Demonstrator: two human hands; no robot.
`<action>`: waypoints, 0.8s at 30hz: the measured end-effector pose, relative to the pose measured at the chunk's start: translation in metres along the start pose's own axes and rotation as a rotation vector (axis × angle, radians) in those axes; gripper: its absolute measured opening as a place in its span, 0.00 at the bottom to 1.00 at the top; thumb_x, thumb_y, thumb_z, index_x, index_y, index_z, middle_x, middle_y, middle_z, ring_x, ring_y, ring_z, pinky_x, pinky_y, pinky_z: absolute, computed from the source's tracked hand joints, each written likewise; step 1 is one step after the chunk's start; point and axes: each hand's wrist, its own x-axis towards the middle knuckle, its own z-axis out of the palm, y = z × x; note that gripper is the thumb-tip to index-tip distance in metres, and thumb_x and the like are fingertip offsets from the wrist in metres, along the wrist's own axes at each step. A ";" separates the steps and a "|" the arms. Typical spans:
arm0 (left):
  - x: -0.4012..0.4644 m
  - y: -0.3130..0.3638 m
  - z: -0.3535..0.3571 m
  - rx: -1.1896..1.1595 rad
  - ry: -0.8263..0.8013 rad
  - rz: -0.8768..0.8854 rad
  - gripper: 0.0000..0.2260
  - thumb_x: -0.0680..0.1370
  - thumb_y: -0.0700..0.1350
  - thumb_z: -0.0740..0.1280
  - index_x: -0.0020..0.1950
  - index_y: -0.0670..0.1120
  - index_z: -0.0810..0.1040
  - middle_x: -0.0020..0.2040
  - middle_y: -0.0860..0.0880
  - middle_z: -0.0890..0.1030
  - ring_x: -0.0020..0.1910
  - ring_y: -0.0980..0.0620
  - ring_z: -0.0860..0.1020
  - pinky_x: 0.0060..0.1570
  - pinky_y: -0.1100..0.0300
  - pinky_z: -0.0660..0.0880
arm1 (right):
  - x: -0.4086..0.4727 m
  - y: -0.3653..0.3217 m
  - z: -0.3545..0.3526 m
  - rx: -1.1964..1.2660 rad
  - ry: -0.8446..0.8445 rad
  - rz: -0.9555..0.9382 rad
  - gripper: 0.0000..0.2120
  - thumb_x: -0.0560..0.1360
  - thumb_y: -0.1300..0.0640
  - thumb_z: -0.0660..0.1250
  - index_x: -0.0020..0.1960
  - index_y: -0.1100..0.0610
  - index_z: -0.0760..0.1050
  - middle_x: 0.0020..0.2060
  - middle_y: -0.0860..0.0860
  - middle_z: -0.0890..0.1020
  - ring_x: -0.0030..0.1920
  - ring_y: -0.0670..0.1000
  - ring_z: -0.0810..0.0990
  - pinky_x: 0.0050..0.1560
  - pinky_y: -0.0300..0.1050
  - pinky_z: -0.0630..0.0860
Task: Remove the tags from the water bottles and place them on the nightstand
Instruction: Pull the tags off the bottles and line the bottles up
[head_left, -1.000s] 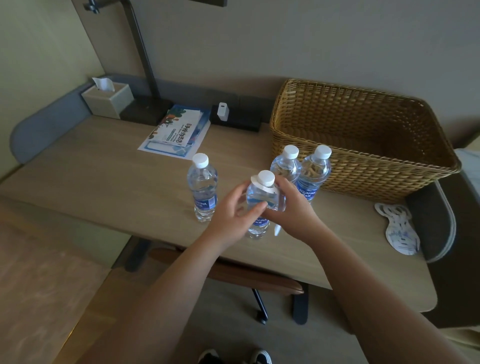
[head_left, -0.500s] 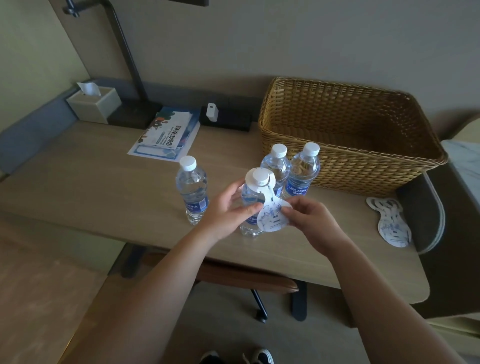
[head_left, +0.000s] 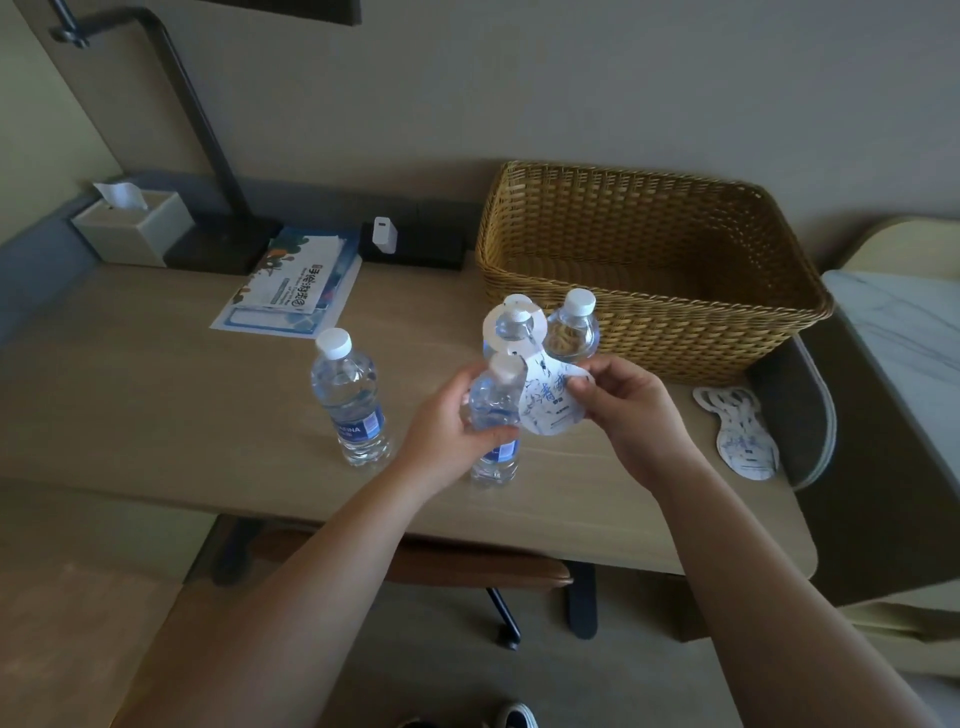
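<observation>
My left hand (head_left: 451, 427) grips a clear water bottle (head_left: 494, 415) with a white cap, standing on the wooden desk (head_left: 156, 395). My right hand (head_left: 626, 410) pinches a white paper tag (head_left: 545, 400) with blue print, lifted up off the bottle's neck; its ring end is raised above the cap. Two more bottles (head_left: 573, 327) stand just behind, partly hidden by the tag. Another bottle (head_left: 350, 402) stands alone to the left. A small pile of removed tags (head_left: 740, 434) lies at the desk's right end.
A large wicker basket (head_left: 649, 260) stands behind the bottles. A leaflet (head_left: 291, 286), a tissue box (head_left: 132, 226), a black lamp base (head_left: 223, 244) and a white charger (head_left: 384, 235) sit at the back left. A marble-topped nightstand (head_left: 904, 332) is at the right. A chair sits under the desk.
My right hand has pulled the tag up and off the bottle's neck, where it hung a second ago. My left hand kept its hold on the bottle.
</observation>
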 end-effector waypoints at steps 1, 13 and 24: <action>0.001 0.001 0.004 0.019 0.004 0.002 0.31 0.66 0.50 0.80 0.62 0.64 0.70 0.58 0.60 0.80 0.56 0.60 0.79 0.57 0.54 0.78 | -0.002 0.002 -0.006 0.015 0.045 0.005 0.02 0.72 0.59 0.70 0.44 0.56 0.80 0.43 0.54 0.85 0.43 0.51 0.82 0.44 0.46 0.81; 0.022 0.017 0.056 0.042 -0.077 0.124 0.29 0.68 0.43 0.78 0.61 0.64 0.70 0.60 0.57 0.78 0.58 0.54 0.79 0.59 0.52 0.77 | -0.026 0.054 -0.155 0.023 0.756 0.267 0.05 0.77 0.56 0.66 0.53 0.51 0.78 0.48 0.52 0.84 0.47 0.50 0.84 0.46 0.46 0.80; 0.027 0.011 0.065 -0.019 -0.136 0.124 0.30 0.66 0.51 0.76 0.67 0.56 0.71 0.61 0.58 0.78 0.62 0.55 0.78 0.58 0.54 0.78 | 0.013 0.083 -0.213 -0.442 0.915 0.342 0.13 0.76 0.56 0.66 0.60 0.58 0.76 0.54 0.55 0.81 0.53 0.53 0.79 0.48 0.42 0.71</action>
